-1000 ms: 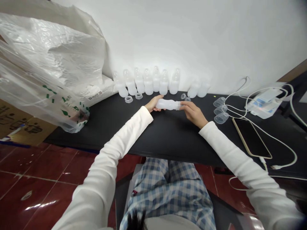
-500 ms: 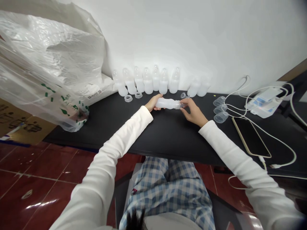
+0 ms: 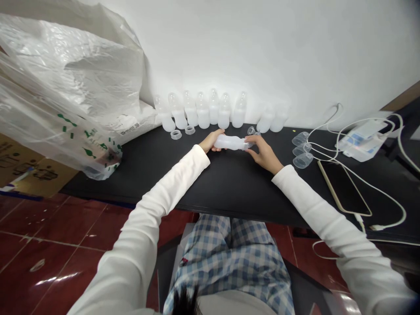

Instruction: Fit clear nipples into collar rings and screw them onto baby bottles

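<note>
My left hand (image 3: 212, 141) is closed round the base of a white baby bottle (image 3: 229, 142), which lies sideways above the table with its neck to the right. At that neck, my right hand (image 3: 262, 152) pinches the clear collar end; its fingers partly cover it. Behind stand several capped baby bottles (image 3: 224, 114) in a row, and two bottles without caps (image 3: 265, 121) to their right. Two clear ring collars (image 3: 176, 134) lie in front of the row at the left. A small clear nipple part (image 3: 251, 131) sits just behind my right hand.
Three clear caps (image 3: 302, 150) lie at the right beside a phone (image 3: 344, 187), a white power strip (image 3: 364, 141) and looping white cables. A large white plastic bag (image 3: 88, 65) and a printed clear bag (image 3: 82, 144) crowd the left end of the black table (image 3: 203, 188).
My right hand's fingers have shifted slightly on the neck end, and the clear part there sits closer against the bottle. My left hand keeps its hold.
</note>
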### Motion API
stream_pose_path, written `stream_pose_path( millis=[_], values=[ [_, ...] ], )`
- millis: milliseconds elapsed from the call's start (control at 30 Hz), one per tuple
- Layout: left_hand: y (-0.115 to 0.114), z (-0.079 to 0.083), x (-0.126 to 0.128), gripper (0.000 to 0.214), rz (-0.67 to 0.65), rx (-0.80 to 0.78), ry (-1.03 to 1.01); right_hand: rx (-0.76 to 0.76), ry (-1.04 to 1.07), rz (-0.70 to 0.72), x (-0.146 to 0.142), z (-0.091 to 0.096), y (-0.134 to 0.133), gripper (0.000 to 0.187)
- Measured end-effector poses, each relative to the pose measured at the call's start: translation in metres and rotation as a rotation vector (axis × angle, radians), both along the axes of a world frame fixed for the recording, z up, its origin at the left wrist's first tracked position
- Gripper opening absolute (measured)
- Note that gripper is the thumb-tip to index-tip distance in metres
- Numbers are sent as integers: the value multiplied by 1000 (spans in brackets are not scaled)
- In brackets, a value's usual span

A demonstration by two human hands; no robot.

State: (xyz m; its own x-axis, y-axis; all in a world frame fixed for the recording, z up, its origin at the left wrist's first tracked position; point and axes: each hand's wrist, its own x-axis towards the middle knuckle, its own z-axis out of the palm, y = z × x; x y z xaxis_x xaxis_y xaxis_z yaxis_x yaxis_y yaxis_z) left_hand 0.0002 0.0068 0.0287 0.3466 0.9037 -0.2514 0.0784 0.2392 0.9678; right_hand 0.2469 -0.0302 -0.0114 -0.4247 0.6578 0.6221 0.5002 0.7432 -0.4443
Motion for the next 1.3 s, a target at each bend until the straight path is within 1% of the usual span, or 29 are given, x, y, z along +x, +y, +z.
stream_pose_path(
  millis=[67, 133, 267, 400, 500, 567, 667, 800, 933, 1033, 1133, 1300],
  values=[
    [0, 0, 0, 31, -8, 3, 6, 50, -36, 0, -2, 2, -2, 24],
    [0, 0, 1, 32, -7, 7, 3, 70, -55, -4, -3, 3, -3, 25],
    [0, -1, 0, 34, 0, 22, -6, 52, -10, 2, -3, 1, -2, 23],
    [0, -5, 0, 37, -3, 73, -17, -39, 22, -48, -2, -3, -1, 42],
    [0, -7, 0, 39, 2, 119, -20, -76, 33, -72, -1, -5, -1, 45],
    [1, -8, 0, 40, 1, 140, -23, -71, 39, -71, -1, -5, -1, 44],
    [1, -9, 0, 40, -4, 152, -21, -31, 30, -35, -2, -5, -1, 37],
    [1, -8, -1, 40, -30, 136, -13, 27, 4, 7, -3, -2, -2, 29],
    [0, -7, -2, 41, -48, 118, -11, 40, 5, 8, -4, 1, -6, 28],
    [0, -8, -2, 40, -43, 142, -10, 19, -13, 0, -3, 0, -6, 34],
    [1, -9, -1, 42, -33, 161, -4, -24, -54, -28, -1, -2, -4, 43],
    [1, -10, 0, 41, -35, 173, 20, -82, -171, -184, -3, -3, 0, 42]
  ],
)
